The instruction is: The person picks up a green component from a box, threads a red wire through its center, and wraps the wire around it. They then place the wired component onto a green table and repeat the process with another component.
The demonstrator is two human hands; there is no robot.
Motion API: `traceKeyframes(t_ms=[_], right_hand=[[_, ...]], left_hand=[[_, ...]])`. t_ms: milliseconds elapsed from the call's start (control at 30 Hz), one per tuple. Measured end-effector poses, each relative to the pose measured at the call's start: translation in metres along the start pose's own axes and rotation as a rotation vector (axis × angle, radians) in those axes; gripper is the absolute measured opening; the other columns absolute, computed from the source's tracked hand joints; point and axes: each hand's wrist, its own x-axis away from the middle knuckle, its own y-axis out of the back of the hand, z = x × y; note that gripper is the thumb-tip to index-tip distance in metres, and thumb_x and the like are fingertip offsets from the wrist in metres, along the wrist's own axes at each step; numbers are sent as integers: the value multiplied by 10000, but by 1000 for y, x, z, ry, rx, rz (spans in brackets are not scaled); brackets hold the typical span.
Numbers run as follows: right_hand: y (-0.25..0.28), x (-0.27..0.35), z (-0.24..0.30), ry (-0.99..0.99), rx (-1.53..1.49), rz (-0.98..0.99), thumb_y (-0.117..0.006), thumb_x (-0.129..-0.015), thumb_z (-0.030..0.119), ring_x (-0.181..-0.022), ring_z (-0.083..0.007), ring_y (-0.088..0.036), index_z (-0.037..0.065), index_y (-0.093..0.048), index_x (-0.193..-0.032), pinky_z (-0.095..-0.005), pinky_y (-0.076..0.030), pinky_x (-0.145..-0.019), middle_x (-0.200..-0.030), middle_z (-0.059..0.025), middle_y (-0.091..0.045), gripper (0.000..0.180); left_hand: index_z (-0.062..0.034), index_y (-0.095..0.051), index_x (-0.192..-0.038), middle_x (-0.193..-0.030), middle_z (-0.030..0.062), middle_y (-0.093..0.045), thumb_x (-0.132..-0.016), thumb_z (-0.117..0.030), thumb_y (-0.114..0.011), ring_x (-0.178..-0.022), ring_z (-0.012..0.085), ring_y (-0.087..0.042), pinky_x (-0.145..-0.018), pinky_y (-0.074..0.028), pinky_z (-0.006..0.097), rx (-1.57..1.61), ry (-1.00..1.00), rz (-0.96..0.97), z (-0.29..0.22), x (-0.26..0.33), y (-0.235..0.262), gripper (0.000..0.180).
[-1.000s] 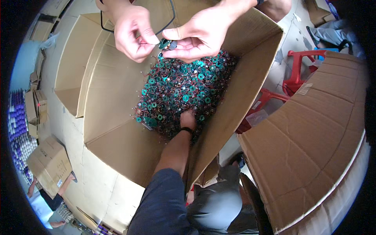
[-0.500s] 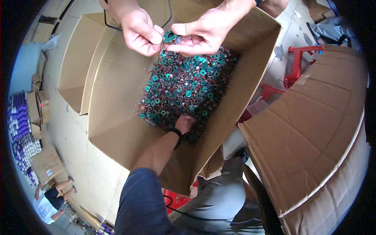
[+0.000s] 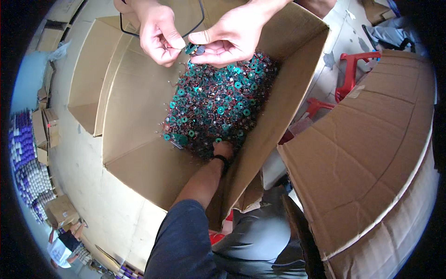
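Observation:
My left hand (image 3: 223, 149), with a black band (image 3: 222, 161) at its wrist, reaches down into a large cardboard box (image 3: 134, 144). Its fingers are curled at the near end of a pile of small green ring-shaped circuit boards with reddish wires (image 3: 213, 104). One green ring (image 3: 218, 140) shows right by the fingertips; whatever the fingers grip is hidden. My right hand is out of view. Across the box, a co-worker's two hands (image 3: 160, 35) (image 3: 232, 37) hold a green round board with a dark part (image 3: 195, 48) above the pile.
Tall box walls surround the pile, and a wide cardboard flap (image 3: 362, 153) spreads on the right. Red plastic stools (image 3: 349, 74) stand beyond it. A black cable (image 3: 203, 14) hangs near the co-worker's hands. At far left are purple and white stacks (image 3: 23, 139) and another person (image 3: 60, 249).
My left hand has shifted slightly right and nearer along the pile. The co-worker's hands have tilted the round board and moved a little left.

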Motion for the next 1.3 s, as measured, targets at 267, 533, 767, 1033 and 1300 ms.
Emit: traceKeyframes(t_ms=[267,533,767,1033,1300], right_hand=[[-3,6,7,-26,56,-9,-555,-995,573,-1075,-402,-656,-48,-613,-1261,-520,-512,-921,-1170,-211,-710,679],[-11,5,2,-25,1,-65,-553,-996,574,-1055,-398,-667,-50,-629,-1244,-508,-529,-903,-1151,-205,-723,676],[-4,14,8,-43,-15,-59,-552,-996,574,-1038,-394,-677,-51,-642,-1229,-497,-543,-887,-1135,-200,-734,674],[26,18,34,-76,28,-58,-552,-1007,546,-1099,-413,-655,-66,-667,-1225,-511,-507,-983,-1185,-229,-704,661],[54,73,30,-110,-289,-284,-732,-842,418,-1255,-452,-546,14,-647,-1228,-562,-438,-1072,-1370,-221,-570,565]], left_hand=[[-185,-786,-1153,-1218,135,-729,-920,-302,-597,-1071,367,-695,-953,-545,466,689,201,186,-40,-2,24,322],[-190,-798,-956,-1047,133,-764,-848,-405,-663,-1008,366,-710,-867,-581,484,620,-105,-252,7,3,-15,276],[-167,-768,-976,-981,137,-760,-815,-339,-637,-890,365,-728,-759,-598,483,21,-296,56,15,22,46,269],[-10,-710,-1040,-982,103,-733,-982,-136,-646,-891,220,-721,-819,-604,366,1609,175,186,46,107,144,153],[18,-713,-1068,-1037,92,-739,-1034,-138,-610,-926,168,-721,-861,-592,295,1289,-321,102,-7,280,350,190]])
